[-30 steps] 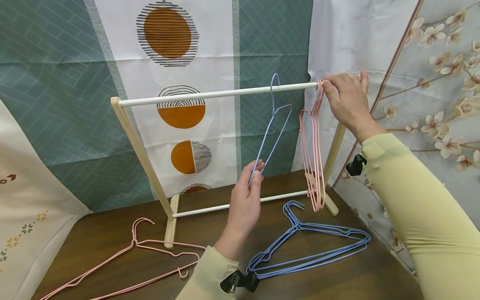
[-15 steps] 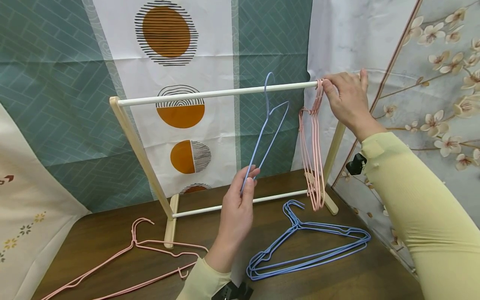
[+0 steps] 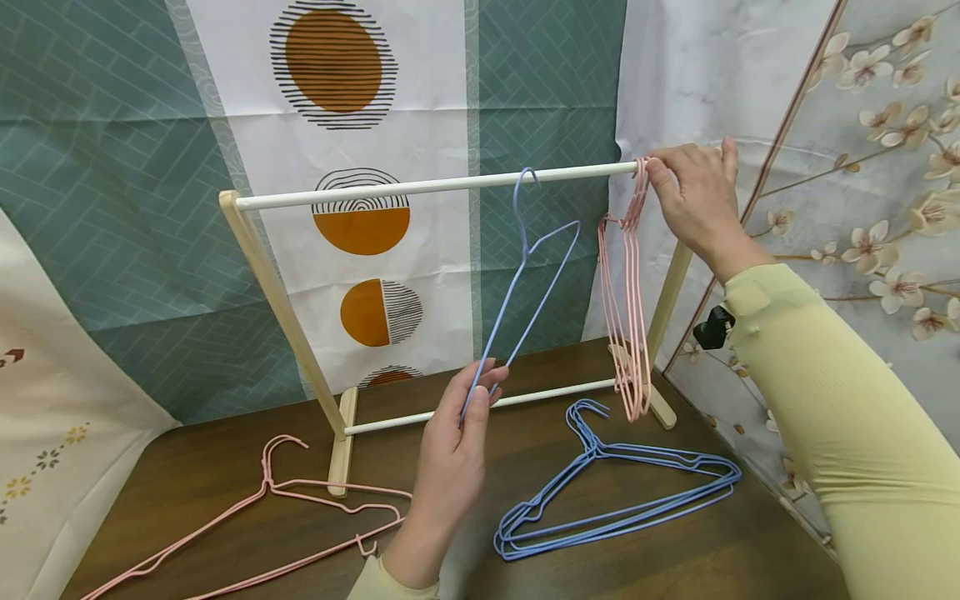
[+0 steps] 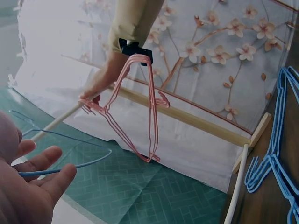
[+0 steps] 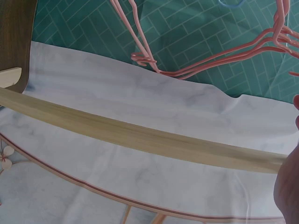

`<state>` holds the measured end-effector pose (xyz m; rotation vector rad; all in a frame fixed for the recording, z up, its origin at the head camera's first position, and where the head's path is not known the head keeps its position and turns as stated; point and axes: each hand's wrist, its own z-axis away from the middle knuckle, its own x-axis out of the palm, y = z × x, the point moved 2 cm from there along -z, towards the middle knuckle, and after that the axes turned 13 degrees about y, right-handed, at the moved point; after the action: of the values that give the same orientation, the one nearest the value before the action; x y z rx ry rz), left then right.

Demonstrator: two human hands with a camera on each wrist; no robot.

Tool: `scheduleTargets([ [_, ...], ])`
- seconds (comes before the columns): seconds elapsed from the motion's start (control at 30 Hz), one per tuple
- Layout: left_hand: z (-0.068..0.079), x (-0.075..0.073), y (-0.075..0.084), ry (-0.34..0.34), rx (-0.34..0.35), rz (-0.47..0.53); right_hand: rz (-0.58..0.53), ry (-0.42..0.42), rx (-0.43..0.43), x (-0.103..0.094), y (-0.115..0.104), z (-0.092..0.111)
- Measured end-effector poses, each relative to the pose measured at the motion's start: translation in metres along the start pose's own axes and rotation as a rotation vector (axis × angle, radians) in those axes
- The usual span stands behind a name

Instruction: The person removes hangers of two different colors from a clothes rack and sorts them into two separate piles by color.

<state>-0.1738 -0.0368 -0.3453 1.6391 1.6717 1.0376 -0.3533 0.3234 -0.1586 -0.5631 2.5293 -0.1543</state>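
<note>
My left hand point(image 3: 453, 442) pinches a blue wire hanger point(image 3: 527, 250) by its lower corner, between thumb and fingers. The hanger stands tilted, its hook overlapping the white top rail point(image 3: 435, 186) of a small wooden clothes rack. In the left wrist view, the blue hanger point(image 4: 88, 164) crosses the fingertips. At the rack's upper right end my right hand point(image 3: 697, 196) grips the corner, thumb beside the hooks of several pink hangers point(image 3: 637, 196) hanging together. The right wrist view catches only part of that hand point(image 5: 288, 186) at its edge, next to the wooden upright point(image 5: 140, 137).
On the brown table point(image 3: 600, 575), a stack of blue hangers point(image 3: 592, 450) lies at right front. Pink hangers point(image 3: 268, 475) lie at left front, close to the rack's left foot point(image 3: 343, 458). A white lower bar point(image 3: 555, 393) joins the feet. Patterned cloths point(image 3: 547, 83) hang behind.
My left hand has moved down and to the left with the blue hanger. Its hook has dropped from above the rail to rail height. My right hand has stayed put.
</note>
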Motion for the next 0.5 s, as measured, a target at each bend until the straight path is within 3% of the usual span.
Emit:
scheduleTargets([
  [0.27,0.016,-0.017,-0.007,-0.03,-0.028,-0.027,0.004,-0.006,0.01,0.0,0.0,-0.001],
  [0.5,0.024,-0.021,-0.019,-0.058,-0.114,0.011,0.007,-0.01,0.013,-0.001,0.002,-0.001],
])
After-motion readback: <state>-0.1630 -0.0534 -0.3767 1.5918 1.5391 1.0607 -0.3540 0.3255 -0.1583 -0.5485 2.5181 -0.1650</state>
